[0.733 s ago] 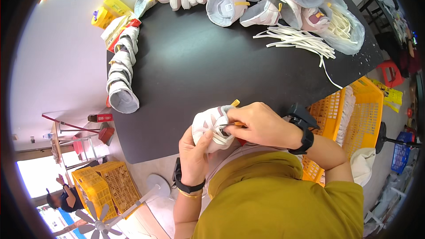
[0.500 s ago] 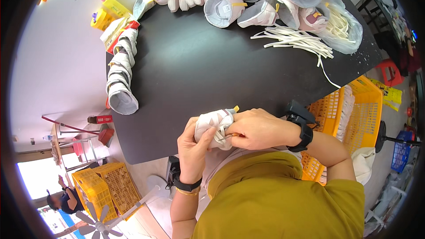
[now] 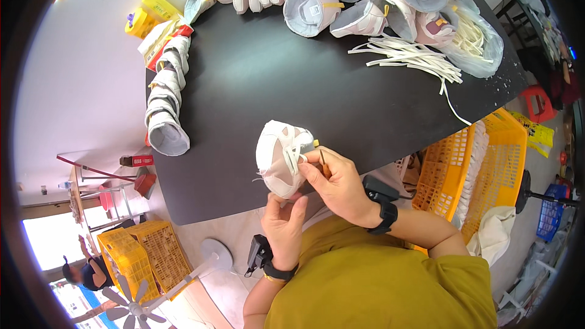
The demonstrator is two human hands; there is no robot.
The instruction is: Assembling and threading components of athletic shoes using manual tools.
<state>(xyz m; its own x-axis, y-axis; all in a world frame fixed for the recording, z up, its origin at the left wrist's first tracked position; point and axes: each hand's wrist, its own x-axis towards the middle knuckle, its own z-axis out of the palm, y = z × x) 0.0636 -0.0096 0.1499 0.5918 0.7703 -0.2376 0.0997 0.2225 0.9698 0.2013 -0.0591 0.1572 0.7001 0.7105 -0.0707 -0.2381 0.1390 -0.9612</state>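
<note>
Dark tabletop (image 3: 231, 91), pale shoe upper (image 3: 277, 155) above its near edge

Right hand (image 3: 341, 192): thumb and forefinger pinching at white lacing (image 3: 293, 158), orange-brown tool (image 3: 326, 165) in curled fingers. Left hand (image 3: 284, 231) half-curled at the upper's near end, grip unclear. The upper's long axis runs top to bottom in view; yellow tab (image 3: 316, 142) points right.

Tilted white-and-pink shoe upper (image 3: 278, 163)

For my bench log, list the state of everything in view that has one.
White-and-pink shoe upper: left hand touching its lower end, right hand at its lacing.
Brown-handled slim tool: in the right hand.
Loose white flat laces: heaped on the black table, one trailing.
Clear plastic bag: pale strips inside.
Grey-lined shoe uppers, left: nested in a row.
Yellow plastic crate, right: holding white pieces.
</note>
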